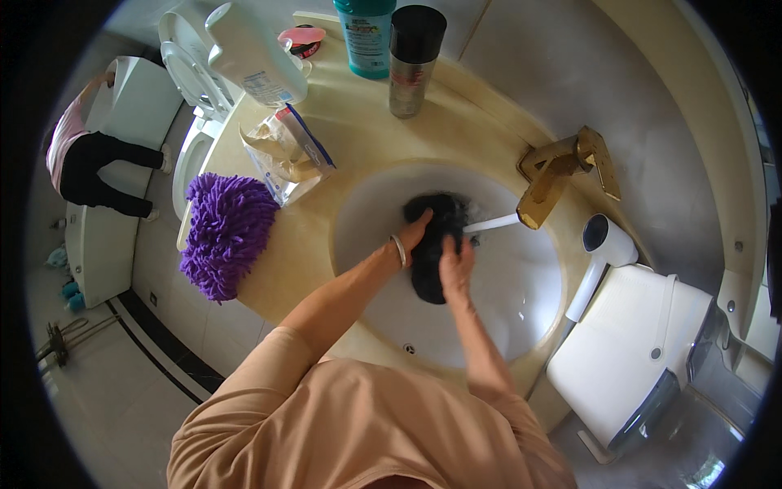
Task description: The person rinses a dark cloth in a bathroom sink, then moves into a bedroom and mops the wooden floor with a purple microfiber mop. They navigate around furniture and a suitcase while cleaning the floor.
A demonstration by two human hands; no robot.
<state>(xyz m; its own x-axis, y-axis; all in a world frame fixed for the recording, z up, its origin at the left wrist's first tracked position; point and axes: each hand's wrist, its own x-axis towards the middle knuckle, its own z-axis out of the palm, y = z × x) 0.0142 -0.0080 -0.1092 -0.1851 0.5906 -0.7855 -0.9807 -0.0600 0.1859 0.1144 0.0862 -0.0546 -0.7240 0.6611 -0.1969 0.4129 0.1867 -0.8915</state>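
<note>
A soaked black item [427, 278], perhaps a cloth or a slipper, lies in the white oval washbasin [519, 305]. My left hand [418, 231], with a bangle at its wrist, grips its upper left side. Against its lower right side is my right hand [457, 263], slightly blurred, with the fingers pressed on the black material. Water [492, 224] runs from the gold-coloured faucet [540, 192] and meets the item near my right fingers. The fingertips of both hands are partly hidden.
A purple chenille wash mitt [229, 235] and an opened plastic packet [290, 156] lie left on the counter. Behind stand a white bottle [256, 61], a teal container [368, 43] and a black-capped can [415, 67]. Right are a hair dryer [595, 263] and white box [629, 342]. Another person [98, 162] bends over a bathtub.
</note>
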